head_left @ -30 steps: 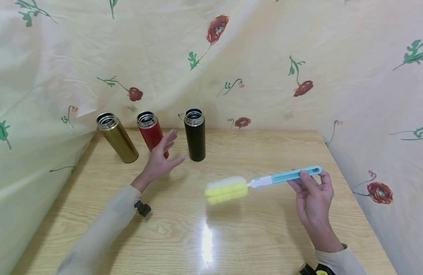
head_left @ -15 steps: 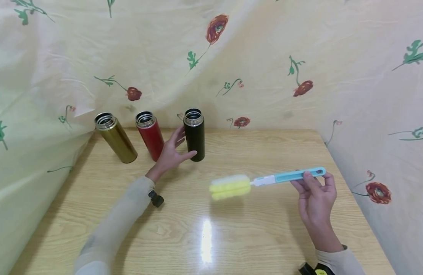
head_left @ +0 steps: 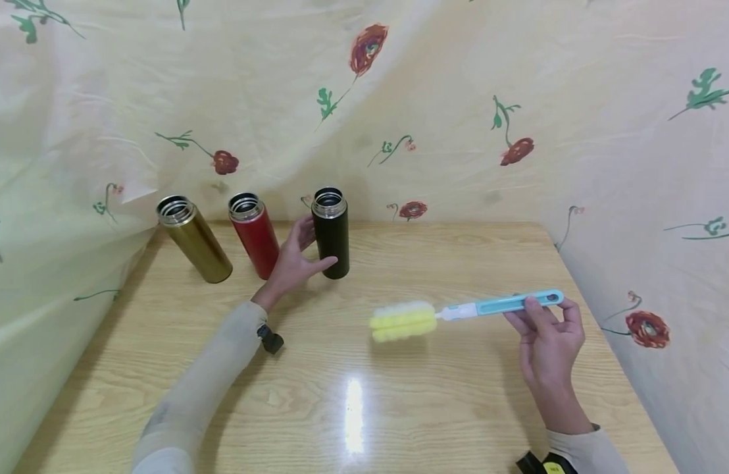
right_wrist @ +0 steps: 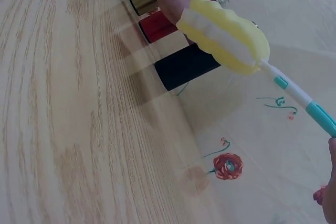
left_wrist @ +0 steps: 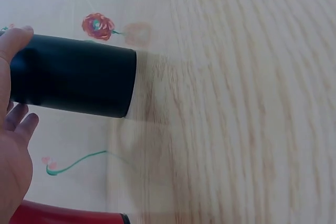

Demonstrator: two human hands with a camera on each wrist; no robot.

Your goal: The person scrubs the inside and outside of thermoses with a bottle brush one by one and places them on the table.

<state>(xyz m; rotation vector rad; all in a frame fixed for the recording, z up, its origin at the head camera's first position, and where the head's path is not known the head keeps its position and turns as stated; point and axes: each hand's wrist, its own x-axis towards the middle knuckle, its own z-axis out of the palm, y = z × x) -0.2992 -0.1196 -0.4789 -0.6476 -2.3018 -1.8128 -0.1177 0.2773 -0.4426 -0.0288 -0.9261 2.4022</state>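
My left hand (head_left: 297,253) is at the black vacuum flask (head_left: 332,234), the thumb across its front and the fingers at its far side. In the left wrist view the thumb lies along one edge of the flask, with two fingertips at the other. The flask stands upright and lidless on the table. My right hand (head_left: 551,342) pinches the light-blue handle of a bottle brush (head_left: 501,304) between thumb and fingers. The brush is held level above the table, its yellow and white sponge head (head_left: 403,321) pointing left.
A red flask (head_left: 254,237) and a gold flask (head_left: 195,240), both lidless, stand left of the black one near the table's back edge. A flowered cloth (head_left: 447,99) hangs behind and along both sides of the wooden table (head_left: 447,408).
My left hand has moved right from beside the red flask to the black flask. My right hand and the bottle brush have shifted slightly to the right.
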